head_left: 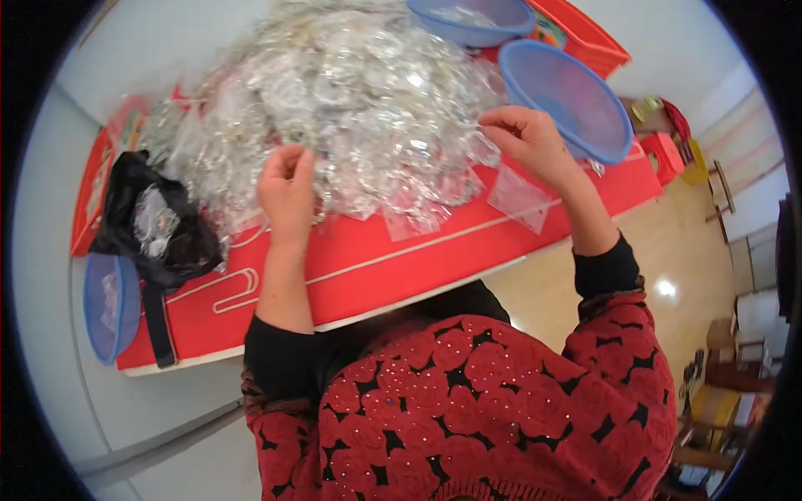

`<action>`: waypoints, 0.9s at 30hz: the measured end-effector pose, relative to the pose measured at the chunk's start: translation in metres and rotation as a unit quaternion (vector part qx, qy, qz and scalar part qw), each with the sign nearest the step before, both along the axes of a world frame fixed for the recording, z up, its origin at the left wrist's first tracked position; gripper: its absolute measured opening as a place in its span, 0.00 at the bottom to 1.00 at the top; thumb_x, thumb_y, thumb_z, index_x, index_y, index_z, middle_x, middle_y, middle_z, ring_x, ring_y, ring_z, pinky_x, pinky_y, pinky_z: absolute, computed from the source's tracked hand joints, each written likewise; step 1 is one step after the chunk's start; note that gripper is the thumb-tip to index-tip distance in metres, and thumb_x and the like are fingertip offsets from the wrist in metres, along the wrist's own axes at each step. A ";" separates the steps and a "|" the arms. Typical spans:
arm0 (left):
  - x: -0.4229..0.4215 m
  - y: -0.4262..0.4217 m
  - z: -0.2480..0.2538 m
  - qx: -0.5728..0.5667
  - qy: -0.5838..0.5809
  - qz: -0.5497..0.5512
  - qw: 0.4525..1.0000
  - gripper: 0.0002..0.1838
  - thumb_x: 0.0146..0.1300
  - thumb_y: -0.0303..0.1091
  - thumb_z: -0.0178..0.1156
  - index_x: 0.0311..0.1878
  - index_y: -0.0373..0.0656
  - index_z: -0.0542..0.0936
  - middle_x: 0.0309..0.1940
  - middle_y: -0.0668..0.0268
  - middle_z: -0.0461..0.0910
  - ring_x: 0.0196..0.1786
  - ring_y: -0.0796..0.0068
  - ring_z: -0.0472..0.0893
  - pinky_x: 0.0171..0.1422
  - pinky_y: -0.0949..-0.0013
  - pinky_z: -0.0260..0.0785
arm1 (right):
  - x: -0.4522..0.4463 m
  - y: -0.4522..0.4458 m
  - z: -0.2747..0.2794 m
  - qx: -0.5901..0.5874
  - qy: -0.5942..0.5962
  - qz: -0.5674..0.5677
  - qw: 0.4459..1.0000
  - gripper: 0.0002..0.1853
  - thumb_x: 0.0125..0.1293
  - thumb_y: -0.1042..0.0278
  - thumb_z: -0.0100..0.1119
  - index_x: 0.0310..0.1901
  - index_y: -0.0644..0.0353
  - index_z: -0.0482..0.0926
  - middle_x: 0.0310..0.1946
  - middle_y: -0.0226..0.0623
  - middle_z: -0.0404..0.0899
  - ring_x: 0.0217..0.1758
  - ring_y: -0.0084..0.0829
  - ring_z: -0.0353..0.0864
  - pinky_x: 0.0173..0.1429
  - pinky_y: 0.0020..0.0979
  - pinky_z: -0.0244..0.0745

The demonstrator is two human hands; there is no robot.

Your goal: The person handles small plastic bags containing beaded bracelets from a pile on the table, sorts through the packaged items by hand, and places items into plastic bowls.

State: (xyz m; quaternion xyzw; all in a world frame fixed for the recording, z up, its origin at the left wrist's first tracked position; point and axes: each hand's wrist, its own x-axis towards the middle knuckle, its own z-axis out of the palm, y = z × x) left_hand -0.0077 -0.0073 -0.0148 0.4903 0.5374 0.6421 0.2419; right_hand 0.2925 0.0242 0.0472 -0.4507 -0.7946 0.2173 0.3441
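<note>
A large heap of small clear plastic bags [359,100] with shiny contents covers much of the red tabletop. My left hand [288,192] is at the heap's near left edge, thumb and fingers pinched together; what lies between them is too small to make out. My right hand [535,144] hovers by the heap's right side, its thumb and forefinger brought together near some clear plastic. Whether that plastic is in its grip is unclear. Below the right hand, a flat clear bag [520,199] lies on the red table [401,280].
Right of the heap stands a blue basket [576,108], with another blue bowl [472,25] behind it. On the left are a black bag [150,225] with clear packets inside and a blue basin [109,309]. Red trays [585,37] edge the back. A white cord [242,288] crosses the table.
</note>
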 end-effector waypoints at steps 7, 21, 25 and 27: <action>0.026 -0.009 0.003 0.016 0.135 -0.062 0.989 0.09 0.56 0.29 0.56 0.39 0.38 0.75 0.29 0.70 0.74 0.32 0.85 0.71 0.36 0.81 0.63 | 0.058 -0.052 -0.023 0.033 -0.231 0.020 0.972 0.28 0.48 0.69 0.59 0.53 0.66 0.64 0.46 0.51 0.70 0.45 0.44 0.71 0.48 0.34 0.67; 0.046 -0.033 0.001 0.020 0.196 -0.117 0.973 0.06 0.54 0.28 0.56 0.34 0.37 0.75 0.31 0.67 0.74 0.32 0.80 0.73 0.34 0.78 0.67 | 0.063 -0.048 -0.061 0.060 -0.140 -0.027 0.988 0.13 0.47 0.71 0.57 0.38 0.58 0.75 0.29 0.39 0.73 0.37 0.39 0.71 0.38 0.35 0.68; 0.052 -0.038 0.006 0.042 0.239 -0.141 0.960 0.05 0.52 0.26 0.56 0.32 0.37 0.74 0.29 0.64 0.73 0.33 0.76 0.73 0.35 0.75 0.67 | 0.067 -0.043 -0.067 0.182 -0.245 -0.077 0.949 0.10 0.51 0.71 0.53 0.38 0.56 0.76 0.33 0.39 0.74 0.37 0.41 0.72 0.39 0.37 0.69; 0.052 -0.038 0.003 0.037 0.215 -0.143 0.965 0.05 0.52 0.26 0.56 0.32 0.36 0.74 0.29 0.64 0.73 0.33 0.76 0.73 0.35 0.75 0.67 | 0.075 -0.037 -0.070 0.195 -0.262 -0.103 0.940 0.10 0.52 0.70 0.52 0.38 0.57 0.76 0.35 0.39 0.74 0.38 0.42 0.72 0.40 0.37 0.70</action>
